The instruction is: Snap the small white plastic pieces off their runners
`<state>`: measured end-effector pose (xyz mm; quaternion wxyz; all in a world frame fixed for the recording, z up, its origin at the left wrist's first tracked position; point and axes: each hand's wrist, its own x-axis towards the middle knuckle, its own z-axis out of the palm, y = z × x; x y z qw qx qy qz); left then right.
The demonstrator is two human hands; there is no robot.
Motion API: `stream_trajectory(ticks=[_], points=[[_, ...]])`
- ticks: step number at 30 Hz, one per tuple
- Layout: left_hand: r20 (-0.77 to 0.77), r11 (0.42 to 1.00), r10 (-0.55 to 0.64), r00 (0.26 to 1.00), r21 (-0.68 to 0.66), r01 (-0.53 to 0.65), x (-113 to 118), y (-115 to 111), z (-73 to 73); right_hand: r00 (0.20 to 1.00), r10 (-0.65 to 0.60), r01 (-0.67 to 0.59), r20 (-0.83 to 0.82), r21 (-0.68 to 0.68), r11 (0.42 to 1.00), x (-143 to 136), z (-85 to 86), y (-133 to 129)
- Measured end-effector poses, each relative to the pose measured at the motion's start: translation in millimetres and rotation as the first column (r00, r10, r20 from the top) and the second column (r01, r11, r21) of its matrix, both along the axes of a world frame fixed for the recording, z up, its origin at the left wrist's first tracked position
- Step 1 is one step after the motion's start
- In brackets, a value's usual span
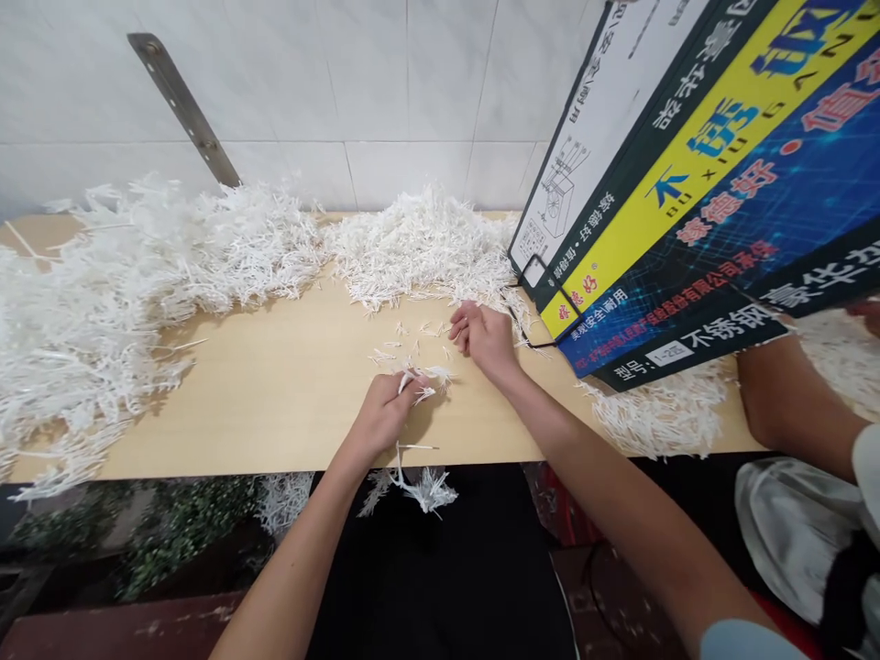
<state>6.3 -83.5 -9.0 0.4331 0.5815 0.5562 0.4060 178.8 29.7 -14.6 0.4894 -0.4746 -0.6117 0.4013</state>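
Observation:
My left hand (385,411) is closed around a white branched plastic sprig (412,378), low over the table. Part of the stem hides behind the fingers, and its tips stick out to the right. Just up and to the right, my right hand (487,341) has its fingers curled together above the table; whatever they may hold is too small to make out. Loose white bits (416,341) lie scattered between the two hands. Beyond them rises a heap of small white plastic pieces (426,240). Another white sprig (432,490) hangs below the table edge, over my lap.
A large heap of white branched sprigs (158,252) covers the left of the wooden table (275,385). A tall printed box (694,183) leans at the right, with more white pieces (664,412) by its base. A co-worker's arm (790,390) reaches in there. A metal bracket (182,108) is fixed to the tiled wall.

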Motion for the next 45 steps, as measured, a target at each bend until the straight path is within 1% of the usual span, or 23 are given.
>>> stream_trajectory(ticks=[3, 6, 8, 9, 10, 11, 13, 15, 16, 18, 19, 21, 24, 26, 28, 31, 34, 38, 40, 41, 43, 44, 45], points=[[0.011, 0.999, 0.031, 0.999, 0.008, -0.031, 3, 2, -1.7, 0.980, 0.185, -0.192, 0.070, 0.111, 0.975, 2, 4.8, -4], [0.076, 0.997, 0.080, 0.994, 0.005, -0.081, 5, 6, -5.4, 0.917, 0.385, -0.398, 0.100, 0.210, 0.893, -2, 12.4, -19], [0.123, 0.995, 0.097, 0.988, 0.013, -0.100, 5, 8, -8.2, 0.852, 0.493, -0.522, 0.177, 0.224, 0.823, -6, 14.7, -28], [0.142, 0.995, 0.098, 0.985, 0.015, -0.101, 4, 9, -9.5, 0.827, 0.518, -0.558, 0.217, 0.210, 0.803, -8, 14.2, -32], [0.157, 0.995, 0.095, 0.983, 0.014, -0.098, 4, 9, -10.4, 0.817, 0.520, -0.567, 0.249, 0.185, 0.802, -11, 12.6, -34], [0.162, 0.996, 0.085, 0.983, 0.011, -0.088, 3, 9, -11.1, 0.821, 0.501, -0.552, 0.272, 0.157, 0.819, -12, 10.1, -35], [0.138, 0.999, 0.051, 0.989, 0.003, -0.052, 2, 8, -11.2, 0.874, 0.405, -0.446, 0.270, 0.114, 0.888, -13, 3.4, -33], [0.071, 1.000, 0.009, 0.997, 0.004, -0.009, 1, 5, -10.0, 0.960, 0.211, -0.231, 0.185, 0.098, 0.968, -10, -3.1, -23], [0.032, 1.000, -0.009, 0.999, 0.009, 0.009, 0, 4, -9.1, 0.988, 0.092, -0.104, 0.126, 0.094, 0.990, -7, -5.5, -16], [-0.014, 1.000, -0.018, 1.000, 0.019, 0.018, 0, 1, -7.3, 0.994, -0.101, 0.097, 0.044, 0.089, 0.991, 1, -7.6, -3], [-0.018, 1.000, -0.010, 1.000, 0.024, 0.010, 0, 0, -6.6, 0.989, -0.135, 0.129, 0.055, 0.103, 0.986, 4, -7.1, 2], [-0.002, 0.999, 0.019, 1.000, 0.035, -0.019, 1, 1, -5.5, 0.983, -0.093, 0.066, 0.160, 0.170, 0.983, 7, -3.8, 6], [0.009, 0.996, 0.064, 0.998, 0.068, -0.064, 3, 4, -4.5, 0.954, 0.006, -0.098, 0.301, 0.292, 0.951, 2, 4.3, -5], [-0.004, 0.987, 0.127, 0.992, 0.098, -0.126, 4, 5, -3.8, 0.945, 0.054, -0.179, 0.323, 0.371, 0.911, -3, 9.0, -18], [-0.015, 0.967, 0.221, 0.975, 0.133, -0.217, 3, 5, -3.2, 0.939, 0.104, -0.239, 0.327, 0.404, 0.883, -6, 11.7, -29], [-0.034, 0.940, 0.298, 0.954, 0.182, -0.287, 2, 4, -2.0, 0.927, 0.157, -0.282, 0.342, 0.356, 0.891, -8, 12.4, -38], [-0.066, 0.943, 0.269, 0.961, 0.221, -0.249, 1, 5, -0.6, 0.903, 0.210, -0.324, 0.374, 0.275, 0.905, -11, 12.8, -40], [-0.113, 0.957, 0.216, 0.970, 0.220, -0.187, 3, 7, 1.2, 0.915, 0.277, -0.338, 0.294, 0.182, 0.923, -17, 12.2, -38], [-0.113, 0.967, 0.175, 0.978, 0.206, -0.149, 3, 5, 1.6, 0.933, 0.263, -0.309, 0.244, 0.173, 0.935, -16, 8.4, -32], [-0.098, 0.968, 0.163, 0.982, 0.210, -0.140, 2, 3, 1.6, 0.956, 0.211, -0.247, 0.202, 0.175, 0.953, -15, 5.6, -28], [-0.037, 0.955, 0.184, 0.982, 0.244, -0.169, 1, -2, 1.7, 0.995, 0.032, -0.045, 0.092, 0.152, 0.987, -11, -0.4, -17], [-0.002, 0.943, 0.209, 0.978, 0.264, -0.201, 1, -4, 2.0, 0.997, -0.061, 0.056, 0.040, 0.126, 0.990, -9, -2.8, -11], [0.028, 0.932, 0.233, 0.972, 0.280, -0.232, 1, -6, 2.7, 0.993, -0.121, 0.120, 0.005, 0.102, 0.987, -7, -4.2, -7]])
